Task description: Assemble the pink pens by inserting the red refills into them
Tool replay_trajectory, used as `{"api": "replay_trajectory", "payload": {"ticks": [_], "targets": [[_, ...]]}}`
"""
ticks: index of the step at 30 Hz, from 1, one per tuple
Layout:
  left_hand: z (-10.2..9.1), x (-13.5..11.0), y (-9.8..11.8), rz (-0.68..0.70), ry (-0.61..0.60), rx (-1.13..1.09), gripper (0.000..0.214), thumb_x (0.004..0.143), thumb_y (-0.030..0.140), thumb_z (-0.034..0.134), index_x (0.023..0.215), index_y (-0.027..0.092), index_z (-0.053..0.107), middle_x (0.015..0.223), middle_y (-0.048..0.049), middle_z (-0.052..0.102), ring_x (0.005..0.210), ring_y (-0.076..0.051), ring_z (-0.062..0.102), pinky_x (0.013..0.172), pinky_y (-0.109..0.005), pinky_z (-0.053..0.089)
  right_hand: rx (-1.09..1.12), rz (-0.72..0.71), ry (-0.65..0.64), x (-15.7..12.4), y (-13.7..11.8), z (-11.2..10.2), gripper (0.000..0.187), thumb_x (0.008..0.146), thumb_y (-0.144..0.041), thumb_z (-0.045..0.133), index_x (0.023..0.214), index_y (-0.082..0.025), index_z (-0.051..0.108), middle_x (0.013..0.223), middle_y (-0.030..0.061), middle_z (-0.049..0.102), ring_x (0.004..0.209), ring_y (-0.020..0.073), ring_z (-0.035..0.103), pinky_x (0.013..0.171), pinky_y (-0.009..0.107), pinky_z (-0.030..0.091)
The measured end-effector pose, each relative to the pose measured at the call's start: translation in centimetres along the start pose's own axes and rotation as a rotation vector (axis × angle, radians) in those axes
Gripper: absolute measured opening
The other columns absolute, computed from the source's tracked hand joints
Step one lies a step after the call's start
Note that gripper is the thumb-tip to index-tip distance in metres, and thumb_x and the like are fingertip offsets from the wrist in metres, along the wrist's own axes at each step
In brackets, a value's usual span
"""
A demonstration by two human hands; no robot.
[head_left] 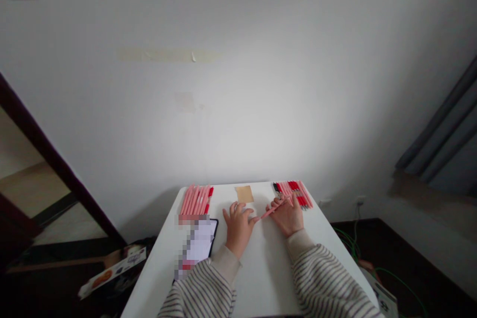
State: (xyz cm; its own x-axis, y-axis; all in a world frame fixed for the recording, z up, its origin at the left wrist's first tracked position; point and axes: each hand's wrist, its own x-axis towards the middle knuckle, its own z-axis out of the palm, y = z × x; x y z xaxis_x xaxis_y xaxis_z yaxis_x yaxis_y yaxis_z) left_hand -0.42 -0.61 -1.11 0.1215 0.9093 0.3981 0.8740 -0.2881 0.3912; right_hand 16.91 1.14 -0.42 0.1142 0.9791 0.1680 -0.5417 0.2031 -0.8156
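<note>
On a white table [265, 273], my right hand [286, 216] is shut on a pink pen [274, 208], which slants left across the fingers. My left hand [238, 228] rests open on the tabletop, its thumb side close to the pen's left tip. A row of pink pens with red ends [196, 200] lies at the far left of the table. A mixed bunch of pink, red and black pens [292, 193] lies at the far right, partly behind my right hand. Between them is a tan square of card or paper [244, 194].
A dark-framed tablet [201, 243] with a blurred screen lies left of my left hand. Striped sleeves cover both forearms. The wall rises behind the table. A printed box [112, 271] sits on the floor at left, green cable [350, 241] runs at right, and a grey curtain [439, 129] hangs beyond.
</note>
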Motion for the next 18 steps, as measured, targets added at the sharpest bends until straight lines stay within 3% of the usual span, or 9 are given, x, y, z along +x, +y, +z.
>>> {"api": "replay_trajectory", "payload": {"ticks": [5,9,18], "targets": [[0.65,-0.23,-0.4,0.02,-0.025,0.024,0.027,0.078,0.038,0.064,0.104,0.031,0.066,0.124,-0.0046,0.058,0.121,-0.028,0.043,0.103,-0.064,0.024,0.102,0.023,-0.016,-0.01,0.19,-0.08,0.046,0.083,-0.063,0.03,0.061,-0.024,0.039,0.057,-0.0045,0.032,0.053,0.0138,0.036,0.063,0.036,0.043],[0.7,-0.19,-0.48,0.034,-0.016,0.043,0.027,0.077,0.036,0.065,0.104,0.032,0.065,0.122,-0.0043,0.059,0.12,-0.028,0.044,0.102,-0.064,0.026,0.005,-0.03,-0.024,0.19,0.57,-0.58,0.04,0.083,-0.055,0.028,0.058,-0.024,0.033,0.056,-0.0045,0.029,0.053,0.0144,0.033,0.065,0.037,0.042],[0.18,-0.19,-0.18,0.036,-0.032,0.056,0.027,0.078,0.036,0.064,0.104,0.031,0.064,0.122,-0.0044,0.058,0.12,-0.027,0.043,0.102,-0.062,0.027,-0.014,-0.025,-0.039,0.09,0.44,-0.47,0.048,0.084,-0.063,0.023,0.061,-0.024,0.037,0.059,-0.0036,0.033,0.055,0.0151,0.036,0.067,0.038,0.042]]}}
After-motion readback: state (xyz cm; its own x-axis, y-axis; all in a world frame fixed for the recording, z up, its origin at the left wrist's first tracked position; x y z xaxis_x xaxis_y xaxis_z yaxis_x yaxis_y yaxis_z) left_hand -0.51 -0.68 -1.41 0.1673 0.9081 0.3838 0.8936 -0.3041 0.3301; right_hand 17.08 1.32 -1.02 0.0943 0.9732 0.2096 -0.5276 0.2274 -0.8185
